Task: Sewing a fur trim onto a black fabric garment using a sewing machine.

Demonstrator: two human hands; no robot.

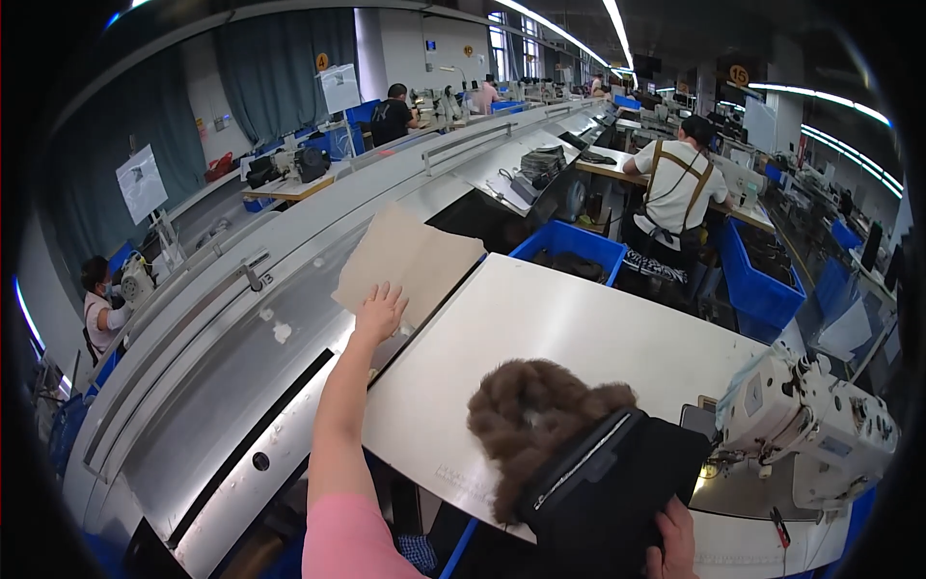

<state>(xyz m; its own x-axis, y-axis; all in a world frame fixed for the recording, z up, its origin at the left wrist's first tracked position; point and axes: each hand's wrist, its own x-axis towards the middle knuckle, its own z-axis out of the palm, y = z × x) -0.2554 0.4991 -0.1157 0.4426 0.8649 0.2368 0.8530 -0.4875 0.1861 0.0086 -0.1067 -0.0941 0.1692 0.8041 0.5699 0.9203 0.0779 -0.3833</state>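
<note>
Round orange signs with dark numerals hang at the back of the workroom, and a small dark number is marked on the long metal rail at the left. The sewing machine at the right bears a badge and a pale plate, both too small to read. Faint print shows near the left edge of the white tabletop, and a ruler-like scale runs along its near right edge; neither is legible.

The left hand reaches out past the tabletop, palm down with fingers spread, touching the near part of a tan sheet. That sheet lies over the metal trough, just beside the tabletop's far left edge, and extends mostly beyond the fingertips.

The right hand touches the lower right edge of a black fabric piece; it is partly hidden, so whether it pinches the cloth cannot be told. The piece lies to the hand's left on the tabletop, with a silvery zipper slanting across it and brown fur trim bunched beyond.
</note>
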